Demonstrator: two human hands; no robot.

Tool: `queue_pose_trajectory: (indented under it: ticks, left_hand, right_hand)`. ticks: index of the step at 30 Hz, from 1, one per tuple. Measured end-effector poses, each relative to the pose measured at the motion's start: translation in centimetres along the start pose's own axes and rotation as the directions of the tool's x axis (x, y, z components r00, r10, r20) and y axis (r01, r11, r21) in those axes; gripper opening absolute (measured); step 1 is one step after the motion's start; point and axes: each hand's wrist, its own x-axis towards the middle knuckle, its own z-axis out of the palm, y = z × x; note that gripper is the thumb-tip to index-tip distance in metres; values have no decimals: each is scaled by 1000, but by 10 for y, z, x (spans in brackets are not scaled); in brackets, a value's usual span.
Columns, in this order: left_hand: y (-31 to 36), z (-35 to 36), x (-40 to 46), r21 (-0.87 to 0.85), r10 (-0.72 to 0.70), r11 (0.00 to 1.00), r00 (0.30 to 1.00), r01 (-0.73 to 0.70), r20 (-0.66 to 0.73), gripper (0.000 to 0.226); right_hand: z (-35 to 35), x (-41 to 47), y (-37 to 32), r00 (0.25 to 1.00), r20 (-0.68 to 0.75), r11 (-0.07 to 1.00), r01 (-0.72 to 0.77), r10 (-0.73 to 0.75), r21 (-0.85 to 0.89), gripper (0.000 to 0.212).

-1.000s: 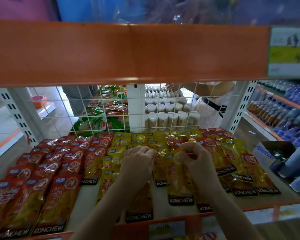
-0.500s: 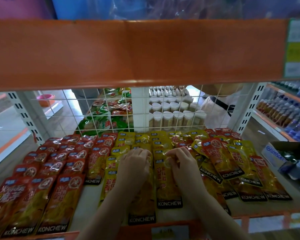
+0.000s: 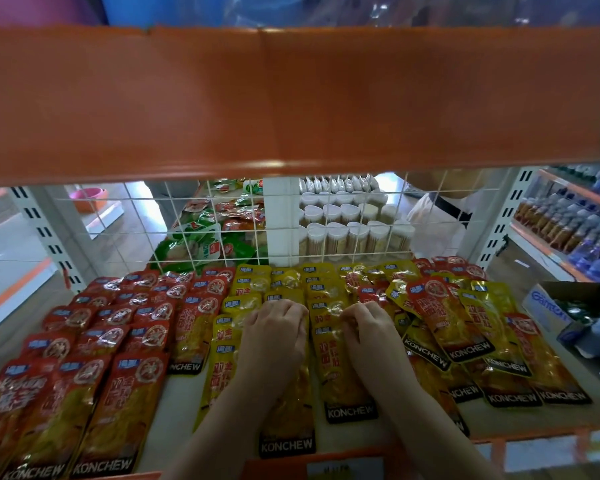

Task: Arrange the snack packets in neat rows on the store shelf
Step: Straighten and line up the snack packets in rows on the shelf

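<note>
Snack packets marked KONCHEW lie flat on the white shelf [image 3: 178, 403]. Red packets [image 3: 118, 341] form overlapping rows on the left. Yellow packets [image 3: 291, 282] fill the middle columns. On the right, red and yellow packets [image 3: 447, 327] lie mixed and skewed. My left hand [image 3: 274, 337] rests knuckles-up on a yellow packet [image 3: 286, 431], fingers curled over its top end. My right hand [image 3: 371, 341] lies on the neighbouring yellow packet [image 3: 340, 375] and pinches its top edge. The upper parts of both packets are hidden under my hands.
An orange upper shelf [image 3: 291, 98] hangs low over the view. A white wire mesh [image 3: 118, 230] closes the back, with green packets and white jars behind it. A cardboard box [image 3: 561, 306] and bottle shelves stand to the right. The shelf's orange front lip [image 3: 534, 434] runs along the near edge.
My right hand has brought its yellow packet down and left onto the middle column beside my left hand. My left hand has stayed on its packet. The view has shifted slightly.
</note>
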Motion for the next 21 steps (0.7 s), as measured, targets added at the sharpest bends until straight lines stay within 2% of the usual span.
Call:
queue_pose_trajectory:
  ticks: [6, 10, 16, 21]
  left_hand:
    - [1, 3, 1, 12, 1, 1000, 1000, -2, 29, 32]
    - [0, 3, 0, 20, 15, 1000, 999, -16, 40, 33]
    - [1, 3, 0, 16, 22, 1000, 999, -23, 37, 34]
    - [3, -1, 2, 39, 26, 999, 999, -28, 38, 34]
  right_hand:
    - [-1, -6, -2, 999, 23, 999, 47, -46, -21, 28]
    - [1, -11, -5, 994, 72, 990, 89, -81, -114, 40]
    - [5, -15, -10, 994, 38, 965, 107, -101, -240, 32]
    - [-3, -11, -16, 993, 59, 967, 110, -99, -231, 34]
